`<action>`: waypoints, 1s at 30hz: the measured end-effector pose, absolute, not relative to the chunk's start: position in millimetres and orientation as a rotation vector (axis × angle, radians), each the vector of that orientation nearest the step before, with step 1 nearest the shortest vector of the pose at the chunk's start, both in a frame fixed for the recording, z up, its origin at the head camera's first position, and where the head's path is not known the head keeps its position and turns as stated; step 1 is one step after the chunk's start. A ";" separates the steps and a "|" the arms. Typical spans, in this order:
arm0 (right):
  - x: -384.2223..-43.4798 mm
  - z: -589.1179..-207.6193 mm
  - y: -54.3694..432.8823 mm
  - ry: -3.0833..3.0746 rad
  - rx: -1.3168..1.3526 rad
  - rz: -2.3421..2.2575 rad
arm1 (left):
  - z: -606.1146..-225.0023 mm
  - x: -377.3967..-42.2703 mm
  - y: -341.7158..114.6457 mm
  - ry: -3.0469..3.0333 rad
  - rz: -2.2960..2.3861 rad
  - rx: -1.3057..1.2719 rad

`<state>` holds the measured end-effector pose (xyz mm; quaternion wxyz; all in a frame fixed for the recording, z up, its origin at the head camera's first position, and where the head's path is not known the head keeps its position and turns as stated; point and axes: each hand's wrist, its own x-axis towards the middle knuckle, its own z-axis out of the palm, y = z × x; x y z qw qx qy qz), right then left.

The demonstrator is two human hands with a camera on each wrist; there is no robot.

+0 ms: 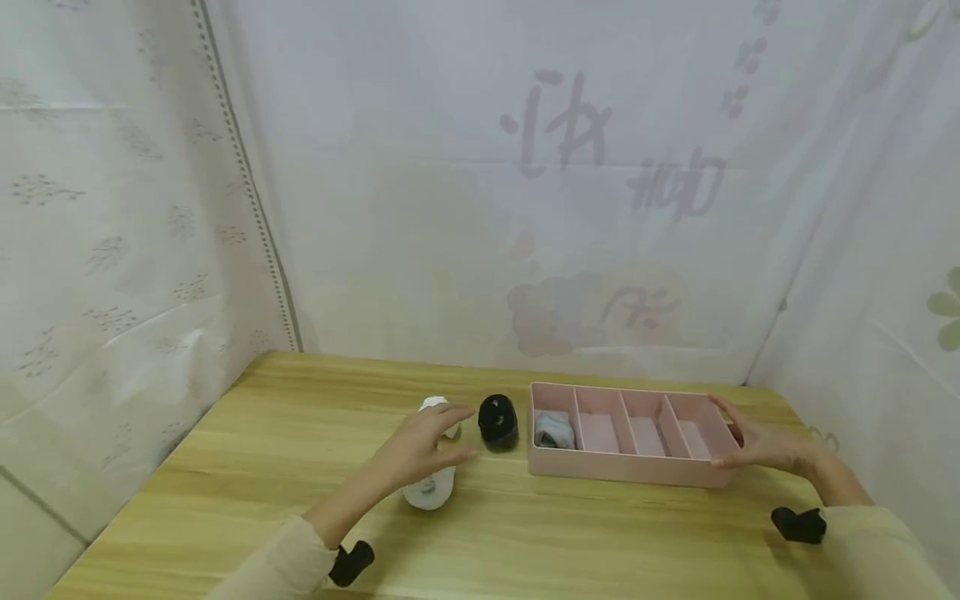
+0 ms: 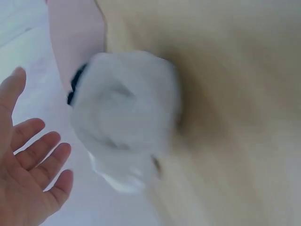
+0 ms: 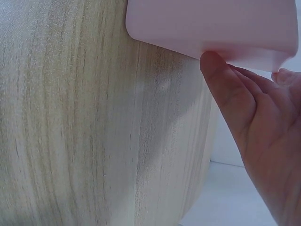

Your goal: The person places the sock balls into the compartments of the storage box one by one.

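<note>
In the head view my left hand [image 1: 422, 446] reaches over the table with fingers spread, holding nothing. Under and beside it are a white rolled-up sock bundle [image 1: 430, 497] and, farther back, another white bundle [image 1: 432, 402], both partly hidden by the hand. Just right of the fingertips sits a black rolled-up sock bundle [image 1: 498, 421]. My right hand [image 1: 765, 442] grips the right end of a long pink divided box [image 1: 630, 469], thumb at the near corner and fingers at the far one. A grey rolled-up bundle [image 1: 554, 430] lies in its leftmost compartment.
The box stands on a wood-grain table [image 1: 600, 533], whose back edge meets a pale printed curtain [image 1: 420, 250]. More curtain hangs at both sides. A black device [image 1: 351, 563] is at the left wrist and another [image 1: 798, 525] at the right.
</note>
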<state>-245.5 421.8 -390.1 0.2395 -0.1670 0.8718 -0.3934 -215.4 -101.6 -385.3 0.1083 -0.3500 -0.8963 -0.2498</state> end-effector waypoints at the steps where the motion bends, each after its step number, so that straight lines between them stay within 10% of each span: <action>1: -245.1 -389.7 422.2 2.388 -0.466 -1.079 | -387.0 -211.7 -108.8 -2.664 -0.750 -1.015; 30: -243.9 -388.9 420.4 2.351 -0.481 -1.115 | -422.7 -182.7 -133.0 -2.722 -0.696 -0.933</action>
